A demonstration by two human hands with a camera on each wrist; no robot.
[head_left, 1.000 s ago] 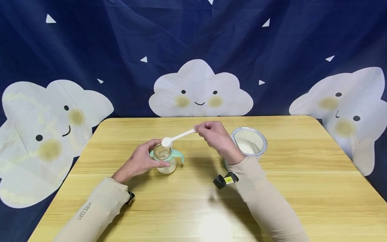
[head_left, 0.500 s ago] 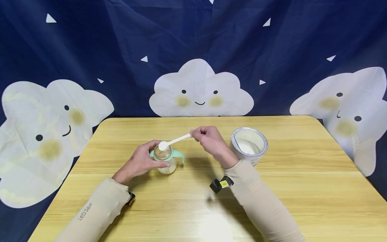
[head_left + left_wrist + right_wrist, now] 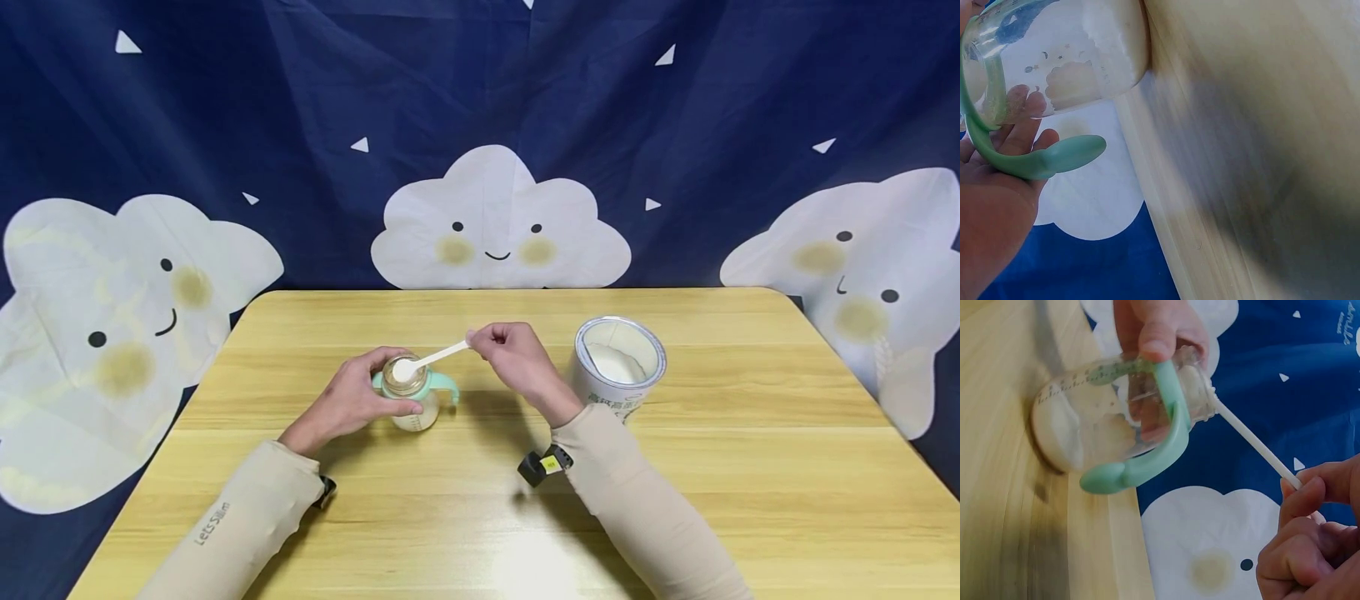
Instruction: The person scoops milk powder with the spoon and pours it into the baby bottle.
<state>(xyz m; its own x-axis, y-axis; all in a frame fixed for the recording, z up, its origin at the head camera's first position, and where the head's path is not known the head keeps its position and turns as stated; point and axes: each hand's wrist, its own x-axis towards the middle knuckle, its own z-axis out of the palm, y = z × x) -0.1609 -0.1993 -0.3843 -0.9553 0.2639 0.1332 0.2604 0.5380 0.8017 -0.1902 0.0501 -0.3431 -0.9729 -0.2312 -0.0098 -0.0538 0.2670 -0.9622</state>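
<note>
A clear baby bottle [image 3: 411, 398] with mint-green handles stands on the wooden table [image 3: 750, 433], with white powder in its bottom [image 3: 1063, 434]. My left hand [image 3: 352, 398] grips the bottle around its neck [image 3: 1004, 119]. My right hand [image 3: 510, 354] pinches the end of a white plastic scoop [image 3: 427, 360] between thumb and fingers [image 3: 1300, 500]. The scoop's bowl sits right at the bottle's open mouth, and its handle [image 3: 1247, 440] slants up toward my right hand. An open tin of white powder [image 3: 619, 360] stands just right of my right wrist.
A dark blue cloth with white smiling clouds [image 3: 498, 221] hangs behind the table. The table's far edge lies a little beyond the bottle and tin. Both arms wear beige sleeves, and a black wrist camera [image 3: 540, 463] is strapped under the right forearm.
My right hand has moved down and left, lowering the scoop's bowl from just above the bottle onto its mouth. The left hand and bottle stayed put.
</note>
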